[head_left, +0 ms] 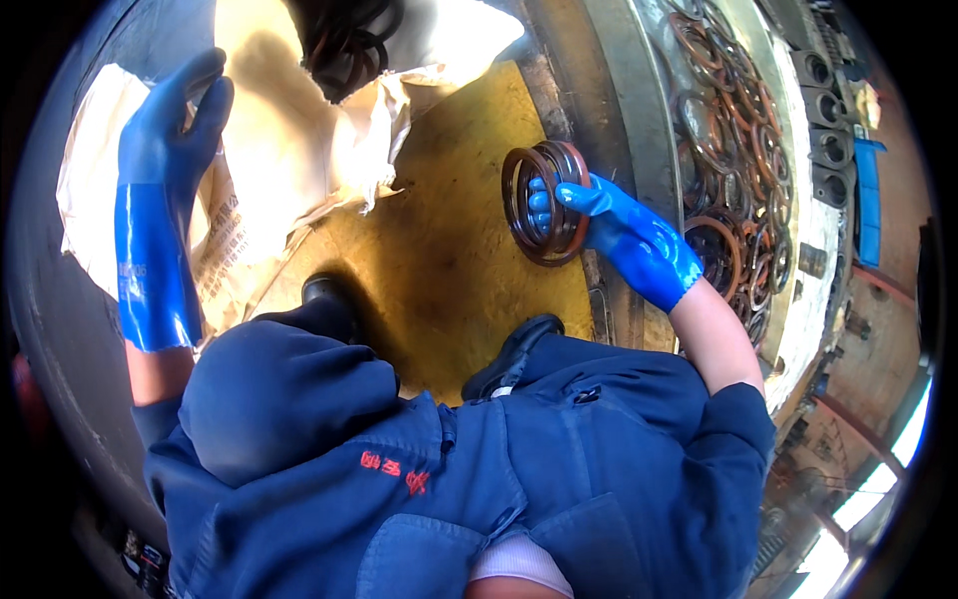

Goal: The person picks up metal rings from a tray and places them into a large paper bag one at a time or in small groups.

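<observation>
My right hand [639,240], in a blue rubber glove, grips several brown rings [577,238] bunched together. Its thumb lies over their near side, and the other fingers pass through the middle. On the left, my left hand [175,135] wears a matching glove. Its thumb and fingers are apart, with nothing visible between them, next to a torn paper sack [269,110]. Whether that hand touches the sack I cannot tell. Dark rings [349,50] lie in shadow at the sack's mouth.
A long metal tray [639,110] at the right holds many loose brown and black rings [733,110]. Beyond it stand metal blocks [823,110] with round holes. A stained yellow surface [449,170] lies between my shoes [514,354] and the sack.
</observation>
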Demonstrator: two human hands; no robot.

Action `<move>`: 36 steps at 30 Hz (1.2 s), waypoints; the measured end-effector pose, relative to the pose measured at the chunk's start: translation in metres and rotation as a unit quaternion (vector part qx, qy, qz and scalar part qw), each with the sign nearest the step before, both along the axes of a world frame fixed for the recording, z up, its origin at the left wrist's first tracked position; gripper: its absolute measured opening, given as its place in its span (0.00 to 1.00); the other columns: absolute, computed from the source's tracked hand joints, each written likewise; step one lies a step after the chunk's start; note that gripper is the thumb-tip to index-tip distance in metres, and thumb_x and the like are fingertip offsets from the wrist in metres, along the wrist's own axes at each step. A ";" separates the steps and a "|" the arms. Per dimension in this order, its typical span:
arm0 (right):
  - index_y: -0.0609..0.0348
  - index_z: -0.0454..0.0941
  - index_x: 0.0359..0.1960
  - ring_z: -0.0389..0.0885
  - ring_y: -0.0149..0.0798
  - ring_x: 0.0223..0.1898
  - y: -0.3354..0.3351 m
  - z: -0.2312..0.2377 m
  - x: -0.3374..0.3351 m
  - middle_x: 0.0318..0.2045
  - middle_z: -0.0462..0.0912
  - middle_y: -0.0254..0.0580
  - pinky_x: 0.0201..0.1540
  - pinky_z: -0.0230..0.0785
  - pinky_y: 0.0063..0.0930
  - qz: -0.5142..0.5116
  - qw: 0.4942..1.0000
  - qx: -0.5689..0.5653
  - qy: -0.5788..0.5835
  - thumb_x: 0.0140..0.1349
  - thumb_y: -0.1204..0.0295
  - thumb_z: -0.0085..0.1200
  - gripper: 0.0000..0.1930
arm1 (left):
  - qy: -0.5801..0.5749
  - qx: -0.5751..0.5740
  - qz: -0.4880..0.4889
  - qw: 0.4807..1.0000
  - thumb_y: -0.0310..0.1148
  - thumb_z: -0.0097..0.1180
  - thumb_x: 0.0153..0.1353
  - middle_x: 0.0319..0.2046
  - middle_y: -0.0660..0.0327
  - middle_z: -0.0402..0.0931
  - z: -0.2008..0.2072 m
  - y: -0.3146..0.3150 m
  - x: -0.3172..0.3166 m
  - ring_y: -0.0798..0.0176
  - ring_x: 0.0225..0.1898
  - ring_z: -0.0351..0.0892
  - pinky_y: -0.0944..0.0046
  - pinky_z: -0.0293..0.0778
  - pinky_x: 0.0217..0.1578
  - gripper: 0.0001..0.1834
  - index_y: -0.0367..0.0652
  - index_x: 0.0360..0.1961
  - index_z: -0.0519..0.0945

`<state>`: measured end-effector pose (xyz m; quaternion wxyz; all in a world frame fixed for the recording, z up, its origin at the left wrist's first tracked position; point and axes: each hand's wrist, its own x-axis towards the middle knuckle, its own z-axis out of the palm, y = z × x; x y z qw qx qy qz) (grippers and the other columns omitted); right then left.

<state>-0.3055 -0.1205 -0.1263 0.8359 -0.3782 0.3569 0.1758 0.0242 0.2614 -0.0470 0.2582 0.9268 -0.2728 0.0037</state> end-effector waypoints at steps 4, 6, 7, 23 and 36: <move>0.64 0.76 0.64 0.87 0.46 0.54 -0.002 -0.013 -0.005 0.52 0.86 0.47 0.62 0.81 0.44 0.021 0.999 -0.035 -0.001 0.62 0.68 0.73 0.31 | 0.016 -0.014 0.006 1.000 0.44 0.62 0.74 0.62 0.54 0.83 -0.016 -0.005 0.001 0.47 0.66 0.80 0.47 0.74 0.68 0.20 0.54 0.64 0.83; 0.62 0.76 0.64 0.86 0.45 0.54 -0.006 -0.016 -0.008 0.52 0.86 0.46 0.62 0.80 0.43 0.015 0.999 -0.050 0.001 0.61 0.68 0.74 0.31 | -0.001 -0.012 0.003 1.000 0.44 0.63 0.74 0.61 0.54 0.84 -0.022 -0.003 0.005 0.48 0.64 0.81 0.49 0.75 0.67 0.19 0.55 0.63 0.84; 0.62 0.76 0.64 0.86 0.44 0.54 -0.006 -0.010 -0.007 0.52 0.86 0.45 0.62 0.80 0.43 0.010 0.998 -0.058 0.009 0.61 0.68 0.74 0.31 | -0.002 -0.010 0.005 1.000 0.44 0.63 0.74 0.61 0.54 0.84 -0.023 -0.001 0.004 0.48 0.64 0.81 0.49 0.75 0.67 0.19 0.55 0.62 0.84; 0.60 0.76 0.63 0.87 0.45 0.54 -0.002 -0.052 0.004 0.51 0.86 0.46 0.60 0.82 0.43 -0.032 0.999 -0.003 -0.010 0.61 0.73 0.72 0.28 | 0.024 -0.032 0.009 0.999 0.44 0.61 0.74 0.63 0.53 0.82 -0.038 -0.005 0.003 0.47 0.67 0.79 0.45 0.74 0.68 0.20 0.54 0.63 0.84; 0.60 0.81 0.58 0.89 0.43 0.48 0.008 -0.111 0.015 0.46 0.88 0.44 0.55 0.84 0.41 -0.015 0.988 -0.145 -0.044 0.59 0.72 0.75 0.25 | 0.014 -0.046 0.050 0.998 0.39 0.62 0.70 0.57 0.51 0.83 -0.031 -0.010 -0.012 0.49 0.60 0.82 0.50 0.76 0.63 0.19 0.45 0.59 0.84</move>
